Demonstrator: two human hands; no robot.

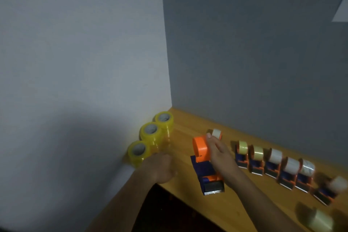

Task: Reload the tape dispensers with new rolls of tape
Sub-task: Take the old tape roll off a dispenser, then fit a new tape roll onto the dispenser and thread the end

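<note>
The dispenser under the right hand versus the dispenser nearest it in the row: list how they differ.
The held dispenser shows a bare orange hub with no roll; the row dispenser carries a pale yellow roll. The right hand grips the first; the second stands untouched. Both have blue and orange bodies and sit on the wooden table.

We had a single view, worn on the head, and it looked forward and down onto the far left corner of the worktop (pixel 235 211), where two walls met. It sat close, with both forearms reaching in from the bottom edge. More than half of the picture was wall, and the worktop filled only the lower right. The wide lens blurred the right edge. With no second view, nothing was shared.
</note>
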